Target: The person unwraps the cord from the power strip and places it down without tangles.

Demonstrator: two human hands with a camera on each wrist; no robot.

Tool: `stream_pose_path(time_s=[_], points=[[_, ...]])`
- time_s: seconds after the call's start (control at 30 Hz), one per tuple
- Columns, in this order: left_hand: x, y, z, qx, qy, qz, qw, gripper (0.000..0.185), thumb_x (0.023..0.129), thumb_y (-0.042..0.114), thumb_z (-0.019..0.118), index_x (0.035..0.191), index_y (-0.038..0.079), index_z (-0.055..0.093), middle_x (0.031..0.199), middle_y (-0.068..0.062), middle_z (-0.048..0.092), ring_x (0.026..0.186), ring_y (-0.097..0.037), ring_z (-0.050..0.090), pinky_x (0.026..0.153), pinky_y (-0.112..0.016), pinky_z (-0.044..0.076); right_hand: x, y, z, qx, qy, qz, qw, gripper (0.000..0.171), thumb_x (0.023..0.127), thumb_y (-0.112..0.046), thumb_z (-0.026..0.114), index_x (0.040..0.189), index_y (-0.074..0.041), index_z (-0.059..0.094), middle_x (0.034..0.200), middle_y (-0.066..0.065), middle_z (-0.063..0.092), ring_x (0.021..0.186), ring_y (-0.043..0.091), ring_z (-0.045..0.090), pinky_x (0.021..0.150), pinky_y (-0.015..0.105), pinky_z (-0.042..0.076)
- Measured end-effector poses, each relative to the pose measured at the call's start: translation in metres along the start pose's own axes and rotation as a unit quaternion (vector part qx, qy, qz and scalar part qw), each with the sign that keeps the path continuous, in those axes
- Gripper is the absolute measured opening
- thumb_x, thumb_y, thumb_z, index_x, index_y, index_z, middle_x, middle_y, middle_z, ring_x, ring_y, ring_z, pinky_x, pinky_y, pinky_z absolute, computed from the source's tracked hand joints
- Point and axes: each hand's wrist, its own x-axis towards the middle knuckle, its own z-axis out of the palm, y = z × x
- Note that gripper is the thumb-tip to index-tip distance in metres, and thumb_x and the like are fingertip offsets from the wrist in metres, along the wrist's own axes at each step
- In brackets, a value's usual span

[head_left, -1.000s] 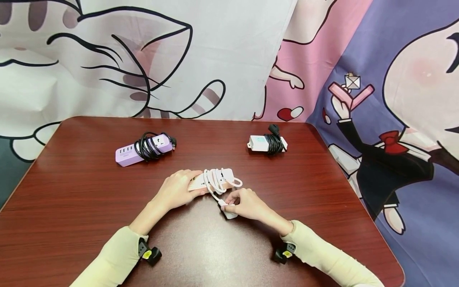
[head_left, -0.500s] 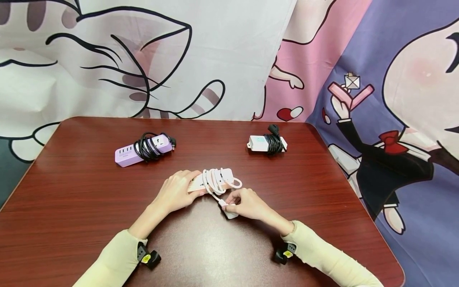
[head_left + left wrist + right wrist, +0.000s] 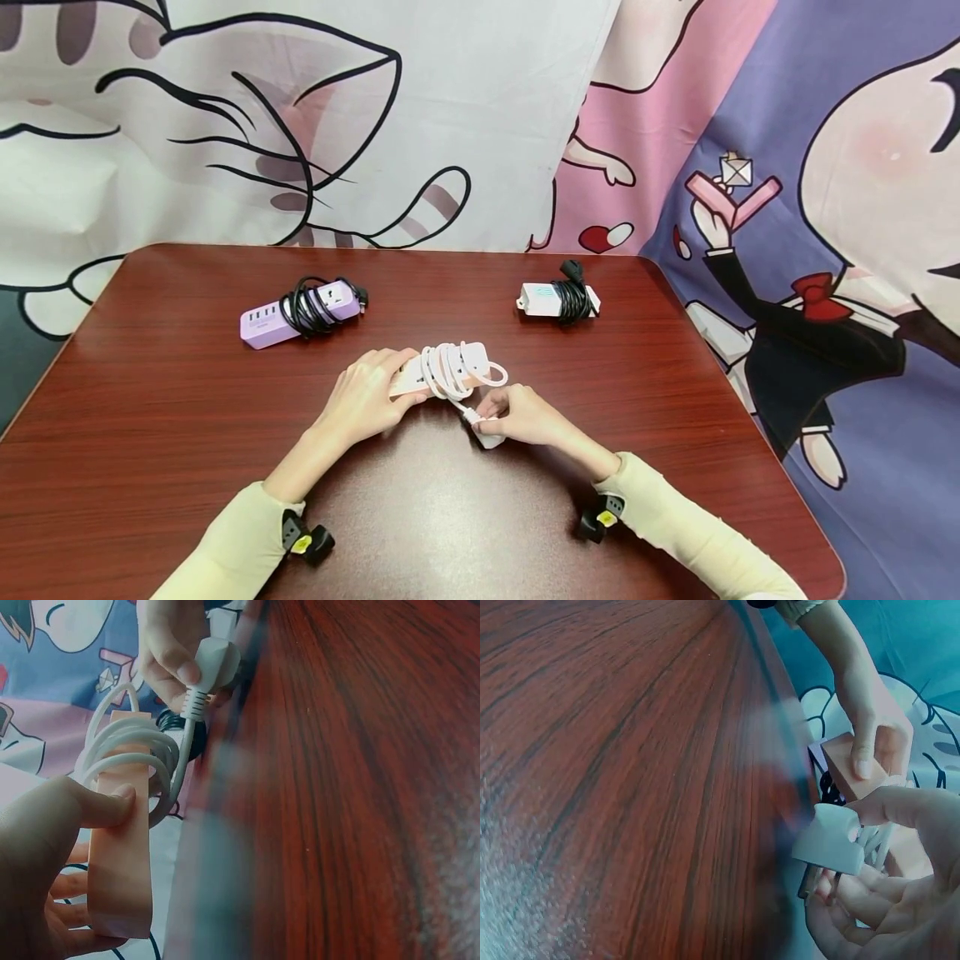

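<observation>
Centrally, left hand gripping pink power strip, right hand pinching plug

My right hand pinches the white plug at lower right of the frame; my left hand grips the pink power strip above the desk.
</observation>
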Motion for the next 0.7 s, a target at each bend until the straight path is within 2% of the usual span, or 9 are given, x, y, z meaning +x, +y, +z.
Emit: stream_pose_path(time_s=[0.13, 0.2, 0.33, 0.47, 0.7], points=[[0.001, 0.001, -0.002, 0.001, 0.009, 0.002, 1.0, 0.056, 0.071, 0.034, 0.082, 0.117, 0.009, 0.064, 0.103, -0.01, 0.069, 0.094, -0.029, 0.064, 0.073, -0.047, 0.051, 0.003, 0.003, -0.004, 0.026, -0.013, -0.018, 0.999, 0.03, 0.081, -0.017, 0.069, 0.109, -0.006, 0.069, 0.083, 0.002, 0.072, 0.071, 0.0, 0.058, 0.065, 0.019, 0.045], [0.001, 0.001, -0.003, 0.001, 0.017, 0.0, 0.9999, 0.056, 0.07, 0.035, 0.082, 0.117, 0.009, 0.064, 0.103, -0.01, 0.069, 0.094, -0.029, 0.064, 0.073, -0.047, 0.051, 0.005, 0.005, -0.007, 0.046, -0.02, -0.035, 0.998, 0.03, 0.084, -0.018, 0.067, 0.11, -0.004, 0.069, 0.085, 0.005, 0.073, 0.072, 0.0, 0.059, 0.065, 0.019, 0.047], [0.003, 0.001, -0.004, -0.005, 0.031, -0.007, 0.9995, 0.056, 0.07, 0.035, 0.082, 0.117, 0.01, 0.064, 0.103, -0.009, 0.069, 0.093, -0.028, 0.064, 0.072, -0.045, 0.051, 0.011, 0.011, -0.011, 0.089, -0.029, -0.038, 0.995, 0.026, 0.09, -0.022, 0.063, 0.106, -0.004, 0.071, 0.089, 0.007, 0.074, 0.074, 0.001, 0.062, 0.068, 0.021, 0.051], [0.005, 0.002, -0.005, -0.009, 0.036, -0.012, 0.9993, 0.055, 0.071, 0.037, 0.081, 0.117, 0.012, 0.064, 0.104, -0.008, 0.069, 0.093, -0.027, 0.064, 0.072, -0.045, 0.05, 0.018, 0.015, -0.016, 0.103, -0.034, -0.035, 0.993, 0.022, 0.09, -0.022, 0.063, 0.1, -0.005, 0.073, 0.09, 0.006, 0.073, 0.074, 0.002, 0.059, 0.07, 0.02, 0.049], [0.006, 0.005, -0.009, -0.008, 0.039, -0.008, 0.9992, 0.055, 0.073, 0.038, 0.08, 0.118, 0.011, 0.064, 0.103, -0.009, 0.069, 0.092, -0.026, 0.063, 0.071, -0.044, 0.05, 0.024, 0.015, -0.02, 0.168, -0.068, -0.047, 0.982, 0.02, 0.09, -0.01, 0.06, 0.096, 0.007, 0.069, 0.091, 0.021, 0.071, 0.075, 0.004, 0.064, 0.067, 0.02, 0.052]])
